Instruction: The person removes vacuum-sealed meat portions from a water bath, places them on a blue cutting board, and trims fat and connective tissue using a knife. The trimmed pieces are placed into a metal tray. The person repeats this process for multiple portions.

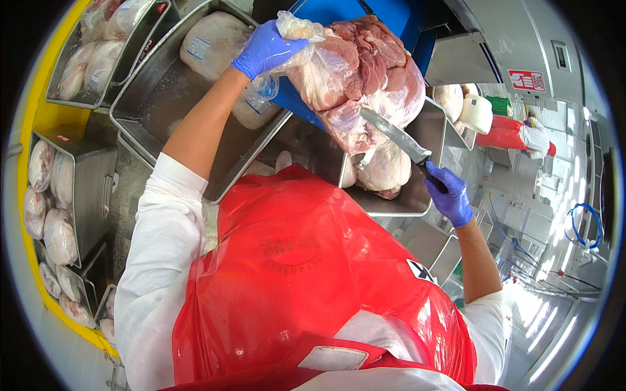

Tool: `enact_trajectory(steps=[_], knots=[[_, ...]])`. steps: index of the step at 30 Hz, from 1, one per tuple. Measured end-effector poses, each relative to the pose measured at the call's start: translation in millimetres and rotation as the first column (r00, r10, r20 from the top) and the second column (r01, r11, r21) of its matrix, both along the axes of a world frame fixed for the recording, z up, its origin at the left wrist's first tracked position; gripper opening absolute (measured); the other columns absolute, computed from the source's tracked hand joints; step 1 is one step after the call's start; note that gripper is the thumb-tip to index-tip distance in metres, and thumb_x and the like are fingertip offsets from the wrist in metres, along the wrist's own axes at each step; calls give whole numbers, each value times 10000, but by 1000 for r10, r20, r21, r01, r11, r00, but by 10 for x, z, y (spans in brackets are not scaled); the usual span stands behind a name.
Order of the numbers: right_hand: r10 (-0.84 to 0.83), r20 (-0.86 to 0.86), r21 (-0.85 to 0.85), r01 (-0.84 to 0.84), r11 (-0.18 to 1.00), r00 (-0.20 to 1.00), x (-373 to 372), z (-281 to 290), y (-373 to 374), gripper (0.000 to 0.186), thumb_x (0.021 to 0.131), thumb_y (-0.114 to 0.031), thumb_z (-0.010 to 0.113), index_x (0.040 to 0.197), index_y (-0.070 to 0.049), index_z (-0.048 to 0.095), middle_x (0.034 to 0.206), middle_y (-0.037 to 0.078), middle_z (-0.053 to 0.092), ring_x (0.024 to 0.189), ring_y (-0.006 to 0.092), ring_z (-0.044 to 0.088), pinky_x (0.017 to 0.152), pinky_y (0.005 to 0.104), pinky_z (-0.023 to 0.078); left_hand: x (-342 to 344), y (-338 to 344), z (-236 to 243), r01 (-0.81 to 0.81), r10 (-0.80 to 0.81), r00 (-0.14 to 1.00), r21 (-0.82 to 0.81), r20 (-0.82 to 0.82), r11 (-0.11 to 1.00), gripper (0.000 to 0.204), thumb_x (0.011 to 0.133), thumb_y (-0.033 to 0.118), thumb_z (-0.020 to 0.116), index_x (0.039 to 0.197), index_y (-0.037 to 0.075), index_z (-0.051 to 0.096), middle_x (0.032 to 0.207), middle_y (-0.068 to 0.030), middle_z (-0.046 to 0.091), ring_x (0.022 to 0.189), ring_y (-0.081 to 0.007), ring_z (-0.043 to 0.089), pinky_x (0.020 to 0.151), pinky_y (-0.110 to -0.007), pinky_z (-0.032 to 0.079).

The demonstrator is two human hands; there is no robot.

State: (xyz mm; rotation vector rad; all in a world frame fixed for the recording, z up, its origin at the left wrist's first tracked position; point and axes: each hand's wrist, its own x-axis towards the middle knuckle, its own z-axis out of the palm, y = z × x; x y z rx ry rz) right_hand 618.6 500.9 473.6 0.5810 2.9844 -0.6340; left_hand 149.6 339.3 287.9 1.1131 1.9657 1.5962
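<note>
My left hand (264, 49), in a blue glove, grips crumpled clear plastic wrap (297, 29) at the upper left of a large piece of raw meat (378, 58) on a blue board (398, 13). My right hand (448, 195), also gloved, is closed on the black handle of a knife with a long curved blade (398, 137), whose tip lies against the meat. Below the board, another pale piece of meat (385, 173) sits in a steel tub (411, 203).
At left, a steel tub (147, 124) holds wrapped meat (208, 45), beside stacked tubs (91, 208) of more packs along a yellow edge (39, 274). A person in a red apron (502, 133) stands at the right, past white blocky items (473, 114).
</note>
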Motion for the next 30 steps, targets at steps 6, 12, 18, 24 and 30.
enact_trajectory(steps=[6, 12, 18, 24, 30], knots=[[-24, -121, 141, 41, 989, 992, 98, -117, -109, 472, 837, -60, 826, 1288, -155, 724, 761, 103, 624, 632, 235, 620, 616, 346, 512, -82, 152, -74, 26, -27, 1000, 75, 3, 997, 440, 833, 383, 803, 1116, 50, 761, 1082, -180, 767, 1028, -344, 737, 908, -416, 573], [-151, 133, 461, 74, 885, 979, -466, 1322, -1031, 453, 873, -139, 775, 1310, -244, 717, 735, 138, 573, 627, 329, 596, 613, 414, 491, -42, -10, -168, -81, 87, 995, 99, -55, 992, 420, 840, 375, 791, 1114, 58, 764, 1090, -174, 768, 1040, -343, 734, 925, -415, 571], [-246, 214, 447, 129, 885, 945, -621, 1605, -1491, 406, 876, -162, 770, 1276, -228, 735, 762, 142, 615, 663, 333, 622, 638, 422, 502, 191, -39, -93, -96, 98, 995, 115, -10, 989, 415, 841, 360, 785, 1136, 69, 761, 1111, -158, 768, 1046, -325, 735, 933, -408, 570], [-139, 271, 442, 5, 897, 952, -991, 1600, -1509, 352, 884, -165, 757, 1235, -170, 748, 841, 166, 697, 730, 361, 674, 665, 434, 529, 320, -101, -166, -119, 126, 991, 165, -37, 979, 410, 829, 397, 785, 1101, 90, 773, 1076, -160, 768, 1008, -342, 735, 896, -422, 580], [-44, 410, 437, -154, 886, 911, -1408, 1530, -1411, 370, 904, -164, 732, 1274, -178, 722, 876, 172, 709, 739, 363, 686, 675, 458, 538, 470, -254, -108, -184, 189, 981, 96, -45, 978, 419, 824, 429, 790, 1077, 96, 778, 1055, -159, 770, 988, -343, 738, 869, -426, 587]])
